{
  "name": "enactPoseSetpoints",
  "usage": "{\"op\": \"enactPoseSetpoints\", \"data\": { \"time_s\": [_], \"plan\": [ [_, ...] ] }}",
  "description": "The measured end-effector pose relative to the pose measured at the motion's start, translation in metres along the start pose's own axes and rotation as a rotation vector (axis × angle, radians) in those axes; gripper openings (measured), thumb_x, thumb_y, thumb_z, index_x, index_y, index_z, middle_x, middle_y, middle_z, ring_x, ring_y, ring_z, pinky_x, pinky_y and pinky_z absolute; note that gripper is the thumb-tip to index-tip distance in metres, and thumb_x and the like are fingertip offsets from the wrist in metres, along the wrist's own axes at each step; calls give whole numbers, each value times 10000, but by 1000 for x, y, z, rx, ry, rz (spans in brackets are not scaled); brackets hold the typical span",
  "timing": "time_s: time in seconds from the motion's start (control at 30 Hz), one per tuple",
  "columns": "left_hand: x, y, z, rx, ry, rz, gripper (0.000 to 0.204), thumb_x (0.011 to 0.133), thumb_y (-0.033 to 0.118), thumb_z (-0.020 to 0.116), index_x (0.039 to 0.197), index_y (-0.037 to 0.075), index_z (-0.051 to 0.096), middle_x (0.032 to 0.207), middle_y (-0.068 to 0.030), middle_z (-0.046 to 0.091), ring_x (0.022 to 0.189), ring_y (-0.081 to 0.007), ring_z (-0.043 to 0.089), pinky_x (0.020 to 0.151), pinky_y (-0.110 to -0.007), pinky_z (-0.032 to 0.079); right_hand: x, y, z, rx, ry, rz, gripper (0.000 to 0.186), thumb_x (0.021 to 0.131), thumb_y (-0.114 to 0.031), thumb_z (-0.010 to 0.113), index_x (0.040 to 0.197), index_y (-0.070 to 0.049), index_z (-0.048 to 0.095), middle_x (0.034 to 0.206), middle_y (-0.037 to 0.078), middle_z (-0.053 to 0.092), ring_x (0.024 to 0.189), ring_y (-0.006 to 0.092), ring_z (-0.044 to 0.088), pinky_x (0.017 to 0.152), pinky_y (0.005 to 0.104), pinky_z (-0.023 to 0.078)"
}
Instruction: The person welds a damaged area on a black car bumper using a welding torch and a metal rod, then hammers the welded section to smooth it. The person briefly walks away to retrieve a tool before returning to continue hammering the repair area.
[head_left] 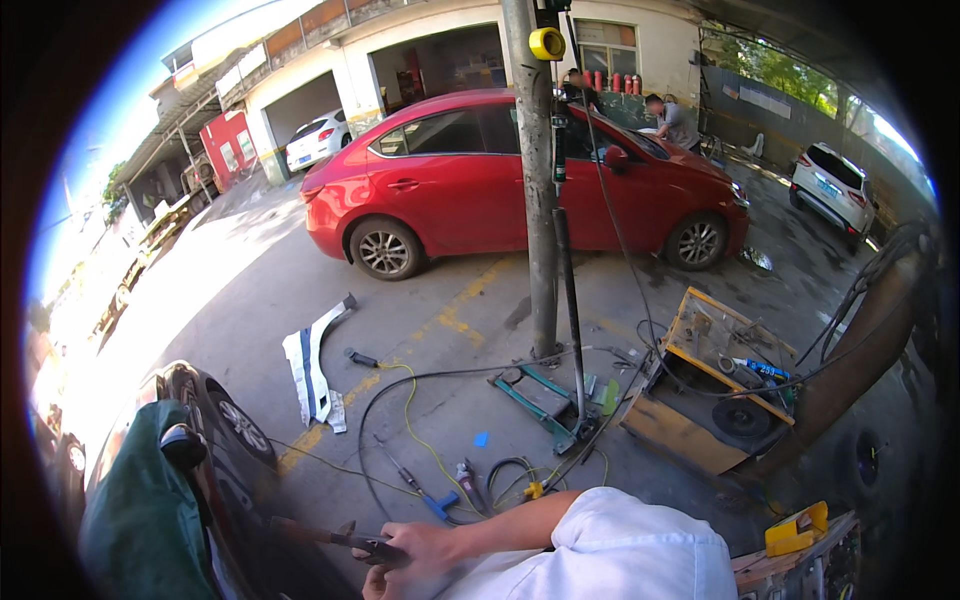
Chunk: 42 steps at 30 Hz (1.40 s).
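My right hand (412, 548) reaches in from a white sleeve at the lower edge. Its fingers are wrapped around a dark metal hand tool (372, 546) with a short pointed part sticking up; its exact kind I cannot make out. The tool's far end points left, towards the side of a dark car (215, 470) close by. A green cover (145, 510) is draped over part of that car. My left hand does not show.
A red car (460, 185) stands beyond a metal post (535, 230). A white fender panel (316, 365), a green floor jack (545, 405), an angle grinder (467, 478) and cables lie on the ground. A yellow-edged cart (715, 350) stands right. Two people work by the red car's hood.
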<state>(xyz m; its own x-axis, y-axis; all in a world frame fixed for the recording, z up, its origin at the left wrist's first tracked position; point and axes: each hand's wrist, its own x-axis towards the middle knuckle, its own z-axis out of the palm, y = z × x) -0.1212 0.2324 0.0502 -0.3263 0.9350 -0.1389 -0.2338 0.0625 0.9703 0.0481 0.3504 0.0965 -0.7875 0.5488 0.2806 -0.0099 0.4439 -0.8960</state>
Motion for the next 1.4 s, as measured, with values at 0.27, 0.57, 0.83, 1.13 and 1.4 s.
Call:
{"op": "enactPoseSetpoints", "data": {
  "time_s": [0.27,0.57,0.83,1.13,1.4],
  "plan": [
    [-7,-16,-17,19,-18,-57,218,986,55,632,1195,-6,643,1118,-118,690,974,-225,699,831,-349,603,-2,27,10,11,136,92,454,854,-450,775,1024,-33,718,1015,209,576,959,406,614,844,460,480],
    [-9,-32,-80,36,218,-153,178,989,49,628,1158,1,659,1073,-103,695,913,-204,680,817,-334,587,60,40,26,175,210,326,527,853,-471,795,1064,1,697,1074,188,633,1005,340,638,892,418,492],
    [16,-14,-72,25,118,-198,178,966,68,655,1128,-6,649,1039,-97,697,871,-196,690,764,-327,588,57,13,30,217,311,289,541,857,-420,801,1160,8,669,1028,162,651,979,316,652,891,390,503],
    [4,-47,-84,263,-312,-520,115,985,80,650,1079,13,653,1054,-78,701,960,-163,689,854,-311,571,-85,-11,71,281,1021,272,410,854,-238,776,1109,18,581,914,38,540,914,191,545,886,347,458],
    [-31,-99,-76,366,-681,-597,98,978,30,638,1068,4,666,1045,-78,716,942,-146,682,822,-283,549,-217,-42,185,623,1700,513,245,929,-149,752,1099,-43,612,914,-27,581,827,62,526,723,263,448]
  ]
}}
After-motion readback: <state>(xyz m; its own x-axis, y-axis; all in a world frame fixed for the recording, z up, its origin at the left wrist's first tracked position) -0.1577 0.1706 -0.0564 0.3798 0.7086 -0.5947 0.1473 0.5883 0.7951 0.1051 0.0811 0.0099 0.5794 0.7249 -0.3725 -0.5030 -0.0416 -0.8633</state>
